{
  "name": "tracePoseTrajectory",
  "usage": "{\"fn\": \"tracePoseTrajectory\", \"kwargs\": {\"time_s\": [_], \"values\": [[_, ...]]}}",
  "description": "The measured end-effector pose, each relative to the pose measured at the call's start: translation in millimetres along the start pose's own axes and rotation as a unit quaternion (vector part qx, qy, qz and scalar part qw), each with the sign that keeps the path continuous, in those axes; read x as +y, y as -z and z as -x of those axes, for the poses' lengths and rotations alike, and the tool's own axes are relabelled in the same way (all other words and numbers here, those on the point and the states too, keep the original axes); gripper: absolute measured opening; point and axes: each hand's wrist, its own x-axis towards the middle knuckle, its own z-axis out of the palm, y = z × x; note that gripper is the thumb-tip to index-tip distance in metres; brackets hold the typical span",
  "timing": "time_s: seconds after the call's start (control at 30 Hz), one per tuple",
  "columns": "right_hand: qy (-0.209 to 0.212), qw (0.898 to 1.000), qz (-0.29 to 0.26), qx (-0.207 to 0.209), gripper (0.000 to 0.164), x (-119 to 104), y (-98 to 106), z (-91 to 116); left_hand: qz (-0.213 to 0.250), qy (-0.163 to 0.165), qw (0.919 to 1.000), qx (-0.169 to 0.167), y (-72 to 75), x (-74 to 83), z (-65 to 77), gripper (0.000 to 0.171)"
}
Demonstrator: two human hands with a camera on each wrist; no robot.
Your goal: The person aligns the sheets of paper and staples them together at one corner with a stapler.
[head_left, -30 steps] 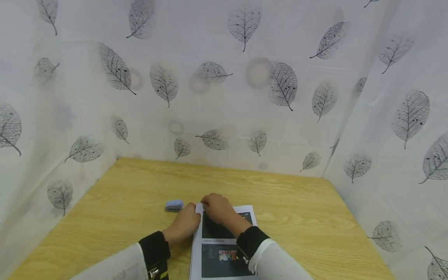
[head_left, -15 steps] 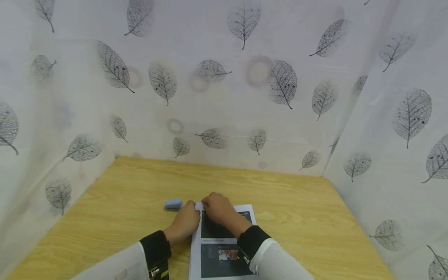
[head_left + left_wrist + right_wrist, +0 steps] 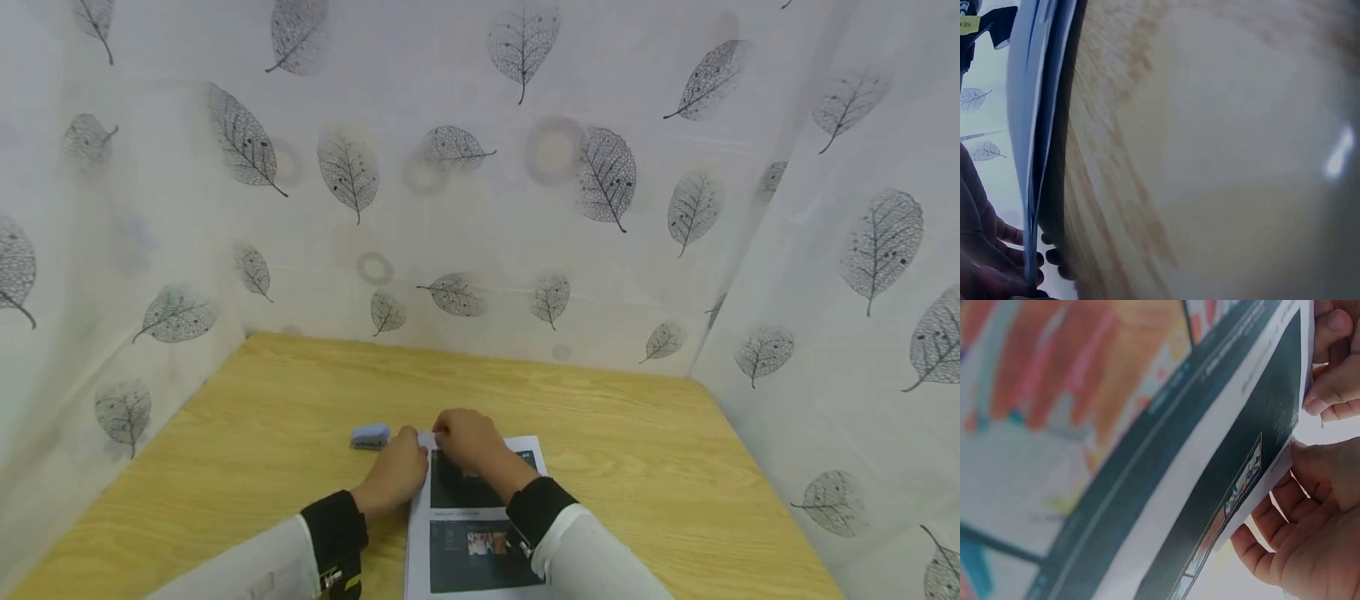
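A stack of printed sheets (image 3: 417, 546) with dark picture blocks lies on the table in the head view. My left hand (image 3: 397, 475) grips the stack's left edge near its top corner. My right hand (image 3: 468, 437) holds the top edge close to that corner, hiding part of the upper picture. Seen edge-on in the left wrist view, the sheets (image 3: 1038, 125) stand raised, with fingers on both sides of them. In the right wrist view, my right hand (image 3: 1319, 519) has its thumb at the paper's edge, and my left hand (image 3: 1338, 369) pinches the adjoining edge.
A small blue-and-grey stapler (image 3: 370, 436) lies just left of the sheets, near my left hand. The wood-grain table (image 3: 637, 467) extends to both sides. White leaf-patterned curtains (image 3: 480, 225) enclose its back and sides.
Both hands stay at the stack's top left corner, with only slight finger movement. The whole head view has shifted a little.
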Motion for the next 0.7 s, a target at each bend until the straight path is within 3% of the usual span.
{"fn": "tracePoseTrajectory", "kwargs": {"time_s": [0.1,0.17,0.27,0.4,0.47,0.57,0.7], "values": [[0.004,1.0,0.002,-0.008,0.011,3.6,1.6,-1.2,-0.061,-0.023,0.9973,-0.034,13.8,7.0,0.5,0.027],[0.003,1.0,0.006,-0.012,0.011,5.7,2.1,-1.7,-0.125,-0.042,0.9903,-0.045,29.4,14.6,-1.4,0.025],[-0.009,1.0,0.004,-0.02,0.011,5.0,-0.4,-2.6,-0.232,-0.068,0.9697,-0.035,55.5,19.6,-6.5,0.02],[-0.028,0.999,-0.001,-0.022,0.012,4.9,-4.0,-3.9,-0.317,-0.064,0.9452,-0.048,77.5,7.9,-18.6,0.024],[-0.022,0.999,0.005,-0.022,0.013,4.5,-5.6,-3.6,-0.331,-0.051,0.9391,-0.077,82.0,-4.7,-22.9,0.023],[-0.008,0.999,0.025,-0.022,0.014,3.3,-7.0,-2.4,-0.334,-0.066,0.9345,-0.106,81.7,-23.5,-26.2,0.014],[0.001,0.999,0.044,-0.017,0.014,0.7,-4.3,-1.9,-0.312,-0.121,0.9382,-0.089,74.7,-32.6,-29.6,0.006]]}}
